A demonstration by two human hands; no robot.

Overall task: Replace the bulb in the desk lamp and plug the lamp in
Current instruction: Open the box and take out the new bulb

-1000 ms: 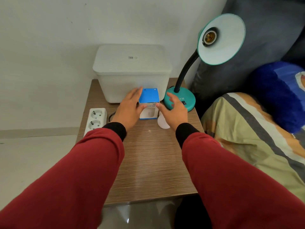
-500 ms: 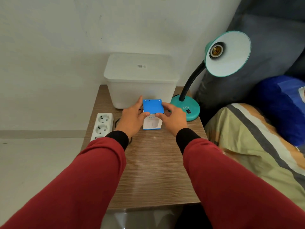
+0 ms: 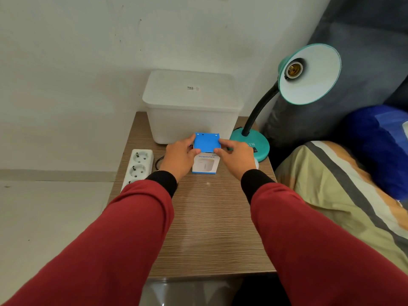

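Observation:
A teal desk lamp [image 3: 254, 143] stands at the back right of the wooden table [image 3: 209, 228]; its shade [image 3: 313, 74] faces me and the socket inside is bare. A small blue-and-white box [image 3: 206, 149] marked HUMIDIFIER stands in front of the white bin. My left hand [image 3: 178, 157] grips the box's left side and my right hand [image 3: 237, 156] its right side, fingertips on the blue top flap. A white bulb [image 3: 256, 163] peeks out just behind my right wrist, mostly hidden.
A lidded white plastic bin [image 3: 192, 107] fills the table's back. A white power strip [image 3: 138, 166] lies along the left edge, with a black cord [image 3: 157, 162] beside it. A bed with a striped blanket [image 3: 342, 195] and blue pillow [image 3: 379, 146] borders the right.
Both hands have closed in from either side and taken hold of the box; my right hand now covers the white bulb. The camera has tilted, showing more of the wall.

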